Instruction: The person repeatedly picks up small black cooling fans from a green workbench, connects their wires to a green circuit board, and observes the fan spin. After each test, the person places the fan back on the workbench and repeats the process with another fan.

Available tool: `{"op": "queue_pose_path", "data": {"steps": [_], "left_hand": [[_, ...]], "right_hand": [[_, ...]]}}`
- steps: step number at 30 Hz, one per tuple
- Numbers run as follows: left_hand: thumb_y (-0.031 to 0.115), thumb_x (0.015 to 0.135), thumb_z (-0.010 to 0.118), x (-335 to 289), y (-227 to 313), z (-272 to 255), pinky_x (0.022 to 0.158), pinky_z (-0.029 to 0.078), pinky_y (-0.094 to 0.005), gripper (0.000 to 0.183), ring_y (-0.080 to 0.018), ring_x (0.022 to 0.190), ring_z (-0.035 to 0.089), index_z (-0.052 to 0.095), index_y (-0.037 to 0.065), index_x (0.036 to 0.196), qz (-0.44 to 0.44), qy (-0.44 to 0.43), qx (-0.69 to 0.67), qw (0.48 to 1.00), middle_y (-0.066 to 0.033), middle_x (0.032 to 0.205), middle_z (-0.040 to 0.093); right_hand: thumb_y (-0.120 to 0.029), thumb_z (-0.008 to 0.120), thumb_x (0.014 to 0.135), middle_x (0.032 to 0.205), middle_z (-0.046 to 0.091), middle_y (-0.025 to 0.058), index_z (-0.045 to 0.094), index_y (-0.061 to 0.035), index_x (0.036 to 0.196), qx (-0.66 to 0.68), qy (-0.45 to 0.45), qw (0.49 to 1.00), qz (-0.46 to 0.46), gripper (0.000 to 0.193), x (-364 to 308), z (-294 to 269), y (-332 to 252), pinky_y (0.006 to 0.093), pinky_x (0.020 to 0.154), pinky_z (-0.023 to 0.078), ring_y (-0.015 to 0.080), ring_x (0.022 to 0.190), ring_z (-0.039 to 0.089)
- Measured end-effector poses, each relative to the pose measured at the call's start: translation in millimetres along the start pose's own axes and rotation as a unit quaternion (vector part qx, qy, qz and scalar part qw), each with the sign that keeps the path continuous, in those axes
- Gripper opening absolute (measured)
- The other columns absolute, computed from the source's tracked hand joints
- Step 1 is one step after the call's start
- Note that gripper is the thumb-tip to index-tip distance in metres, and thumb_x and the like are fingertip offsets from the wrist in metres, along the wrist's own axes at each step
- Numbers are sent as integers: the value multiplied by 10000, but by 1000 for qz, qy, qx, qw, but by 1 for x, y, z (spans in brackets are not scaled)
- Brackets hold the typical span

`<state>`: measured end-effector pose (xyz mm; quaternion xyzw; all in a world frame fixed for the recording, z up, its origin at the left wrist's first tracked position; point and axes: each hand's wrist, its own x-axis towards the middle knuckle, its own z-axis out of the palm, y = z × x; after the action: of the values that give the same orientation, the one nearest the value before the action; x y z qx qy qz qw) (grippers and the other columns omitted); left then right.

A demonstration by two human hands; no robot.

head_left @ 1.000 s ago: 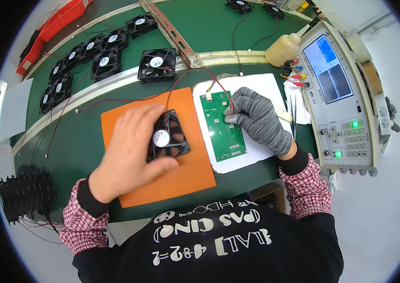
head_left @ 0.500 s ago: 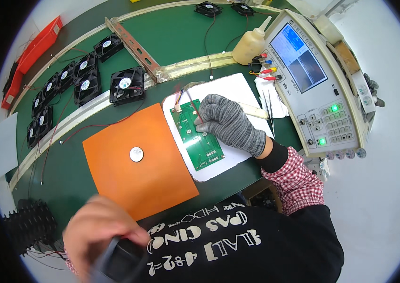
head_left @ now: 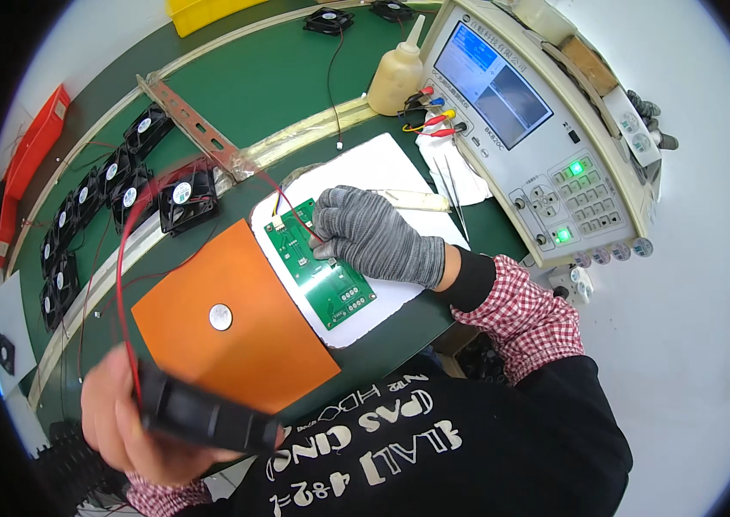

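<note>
My left hand (head_left: pixel 136 422) holds a black cooling fan (head_left: pixel 205 414) lifted near my chest at the lower left; the fan's red and black wires (head_left: pixel 124 250) arc up and over to the green circuit board (head_left: pixel 320 273). My gloved right hand (head_left: pixel 373 237) presses on the circuit board near the wire connector at its upper end. The board lies on a white sheet (head_left: pixel 373 177). Beside it is an orange mat (head_left: pixel 231 323) with a small round silver disc (head_left: pixel 221 316) on it.
A row of black fans (head_left: pixel 93 202) lines the conveyor at the left, with a metal rail (head_left: pixel 188 125) nearby. A grey test instrument (head_left: pixel 537 121) with a screen and lit green buttons stands at the right. A squeeze bottle (head_left: pixel 397 73) and tweezers (head_left: pixel 455 189) lie behind the board.
My left hand lifted the fan off the orange mat and carried it down toward my body, baring the silver disc. The right hand stayed on the circuit board.
</note>
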<state>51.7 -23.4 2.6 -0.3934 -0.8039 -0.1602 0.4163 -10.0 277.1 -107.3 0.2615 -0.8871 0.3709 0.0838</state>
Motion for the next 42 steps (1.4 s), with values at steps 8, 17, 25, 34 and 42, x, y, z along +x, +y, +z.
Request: {"op": "queue_pose_path", "data": {"steps": [8,17,25,34,42], "left_hand": [[218,689,837,68,-72,138,1100,348,-404,946,-354,1324,435,330,-26,1449,-94,-92,-104,986,-220,1455,420],[189,551,795,47,-59,116,894,422,-405,786,-337,1002,523,524,39,1273,-130,-199,-84,968,-139,1054,532],[313,763,698,47,-61,44,837,443,-347,503,-256,960,536,577,23,1155,-196,-18,-92,976,-141,1019,552],[321,761,697,-8,-21,51,732,494,-448,427,-368,936,547,512,31,1013,-240,-205,13,949,-162,1017,484],[471,649,792,-11,-32,44,915,450,-449,782,-376,1077,516,532,-15,1203,-181,-327,-133,918,-185,1190,524]], "right_hand": [[-46,737,777,839,636,70,638,-52,859,165,102,978,74,129,-7,-5,-3,311,752,515,214,816,654],[-238,830,750,768,618,15,641,-9,1087,304,57,939,151,449,0,-11,-29,250,667,482,89,673,547],[-142,708,852,844,654,75,685,-15,882,448,-298,843,-27,133,-22,-10,-69,315,741,491,182,810,631],[-99,684,853,888,669,71,694,-38,927,179,-62,977,99,96,-3,-28,-26,320,788,511,204,857,647],[-26,659,824,930,648,99,644,-56,1020,132,14,991,-8,200,-5,-5,-5,358,823,519,273,887,644]]}}
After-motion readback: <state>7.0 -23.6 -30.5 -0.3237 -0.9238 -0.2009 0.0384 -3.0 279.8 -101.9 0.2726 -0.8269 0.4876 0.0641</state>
